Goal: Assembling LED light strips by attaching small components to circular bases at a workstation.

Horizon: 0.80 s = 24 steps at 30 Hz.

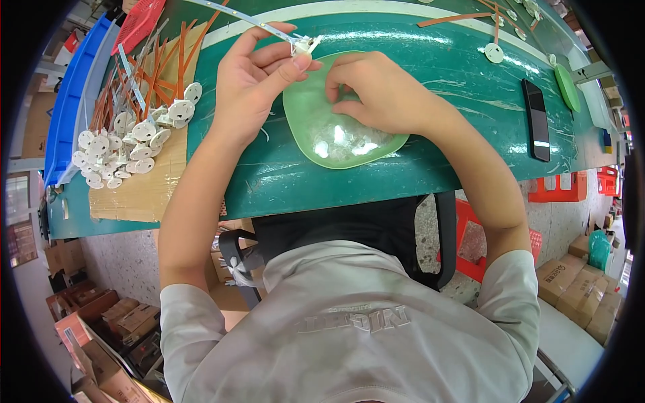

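My left hand (252, 84) is raised above the bench, its thumb and fingers closed on a white plastic end piece (306, 46). From that piece a narrow LED light strip (248, 18) runs up and to the left. My right hand (376, 91) is inside a light green bowl (295, 111), fingers curled and the thumb close to the index finger. Small clear, shiny pieces (342, 141) lie in the bowl. Anything between the right fingertips is too small to make out.
At left, a heap of white round discs with strips (138, 144) lies on cardboard (144, 201), beside a blue tray (77, 94) and red basket (138, 23). To the right are a black phone (535, 121), a green dish (568, 87) and a disc with strip (494, 52).
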Available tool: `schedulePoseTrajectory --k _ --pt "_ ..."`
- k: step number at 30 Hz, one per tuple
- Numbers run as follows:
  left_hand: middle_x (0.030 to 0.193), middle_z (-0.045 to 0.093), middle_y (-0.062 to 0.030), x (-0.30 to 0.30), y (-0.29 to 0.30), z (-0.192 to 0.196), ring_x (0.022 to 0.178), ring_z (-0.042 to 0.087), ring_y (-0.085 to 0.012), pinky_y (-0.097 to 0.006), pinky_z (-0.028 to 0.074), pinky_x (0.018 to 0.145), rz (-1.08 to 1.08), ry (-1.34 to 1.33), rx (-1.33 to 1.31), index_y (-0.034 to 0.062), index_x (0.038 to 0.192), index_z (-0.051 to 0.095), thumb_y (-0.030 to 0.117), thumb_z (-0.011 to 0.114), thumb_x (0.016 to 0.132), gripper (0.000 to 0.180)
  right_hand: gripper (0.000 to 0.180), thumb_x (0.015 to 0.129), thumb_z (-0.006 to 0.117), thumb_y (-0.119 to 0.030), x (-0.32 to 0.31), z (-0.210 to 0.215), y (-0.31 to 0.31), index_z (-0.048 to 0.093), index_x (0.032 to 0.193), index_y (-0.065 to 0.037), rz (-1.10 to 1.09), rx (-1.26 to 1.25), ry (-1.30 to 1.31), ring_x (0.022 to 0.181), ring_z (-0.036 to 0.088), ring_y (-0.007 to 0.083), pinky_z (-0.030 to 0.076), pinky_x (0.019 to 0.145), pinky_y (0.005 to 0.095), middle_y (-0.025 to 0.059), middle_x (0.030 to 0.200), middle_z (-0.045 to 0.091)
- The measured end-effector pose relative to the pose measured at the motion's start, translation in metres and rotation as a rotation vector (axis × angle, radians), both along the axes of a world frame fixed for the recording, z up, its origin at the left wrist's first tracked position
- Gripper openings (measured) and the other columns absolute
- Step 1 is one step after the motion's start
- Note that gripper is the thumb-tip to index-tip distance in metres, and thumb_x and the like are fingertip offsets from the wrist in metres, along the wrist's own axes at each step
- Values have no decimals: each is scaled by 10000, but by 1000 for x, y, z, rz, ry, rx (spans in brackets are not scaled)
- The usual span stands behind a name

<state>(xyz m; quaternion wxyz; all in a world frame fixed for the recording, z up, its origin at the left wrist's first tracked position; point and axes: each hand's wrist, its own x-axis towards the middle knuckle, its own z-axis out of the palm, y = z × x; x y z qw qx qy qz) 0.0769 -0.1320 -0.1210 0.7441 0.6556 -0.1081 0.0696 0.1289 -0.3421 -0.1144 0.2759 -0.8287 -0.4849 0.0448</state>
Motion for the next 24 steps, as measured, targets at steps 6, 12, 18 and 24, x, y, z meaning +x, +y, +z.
schedulePoseTrajectory --k 6,12,18,24 --pt "1171 658 -204 -7 0 2 1077 673 -315 -390 530 918 -105 -1 -246 39 1265 480 -26 693 872 452 150 789 753 -37 -12 20 -2 692 920 3 -108 371 151 757 682 172 542 707 285 103 873 710" --pt "1325 574 -248 -12 -5 5 1167 630 -343 -451 483 1029 -188 -64 -358 64 1260 453 -67 730 815 541 94 842 716 65 -24 16 1 694 932 51 -85 819 328 853 692 156 568 784 282 111 923 723" --pt "1325 565 -247 -14 -6 6 1227 593 -348 -468 456 1078 -241 -78 -392 43 1264 462 -57 750 798 557 135 843 711 77 -24 9 5 684 975 67 -65 835 376 906 701 173 573 828 295 131 967 717" --pt "1315 571 -239 -15 -7 4 1231 590 -349 -466 447 1091 -258 -67 -413 38 1257 479 -53 757 794 547 114 840 711 82 -26 10 5 687 951 69 -55 877 371 898 705 179 576 813 295 137 954 720"
